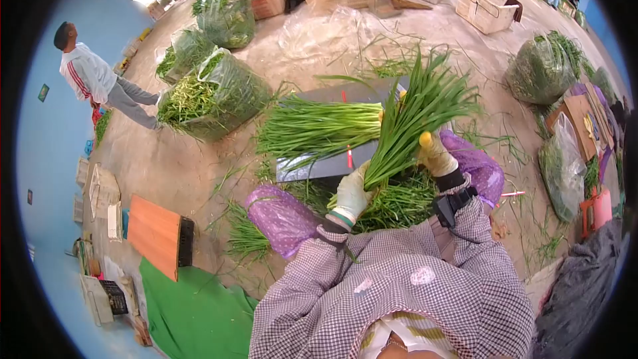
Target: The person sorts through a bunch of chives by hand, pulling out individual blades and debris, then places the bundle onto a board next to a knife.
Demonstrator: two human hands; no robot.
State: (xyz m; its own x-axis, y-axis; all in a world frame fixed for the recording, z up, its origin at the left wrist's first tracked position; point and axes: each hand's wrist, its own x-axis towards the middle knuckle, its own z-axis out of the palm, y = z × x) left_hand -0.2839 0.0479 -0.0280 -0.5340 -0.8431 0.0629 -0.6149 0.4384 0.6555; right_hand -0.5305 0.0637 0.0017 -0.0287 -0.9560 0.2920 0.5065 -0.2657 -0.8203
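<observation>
I'm gripping the bunch of chives (415, 116) just above the near edge of the dark board (312, 167). My left hand (351, 194), gloved, is closing tight around the cut stalk ends, fingers wrapped right round them. The leaves are fanning up and away over the board's right end. My right hand (435, 154) is sitting against the bunch's right side, higher up the stalks. The glove is touching the greens, but I can't tell whether those fingers are closing round or just pressing.

A second bundle of chives (319, 127) is lying flat across the board, tips pointing left, with a small red-handled tool (349, 157) just beside it. Loose trimmings (399, 203) are piling up between the board and my lap. Beyond the board's left end, plastic bags of greens (212, 96) are slumping on the floor. Further left, a person in a white jacket (86, 73) is standing — well apart from me.
</observation>
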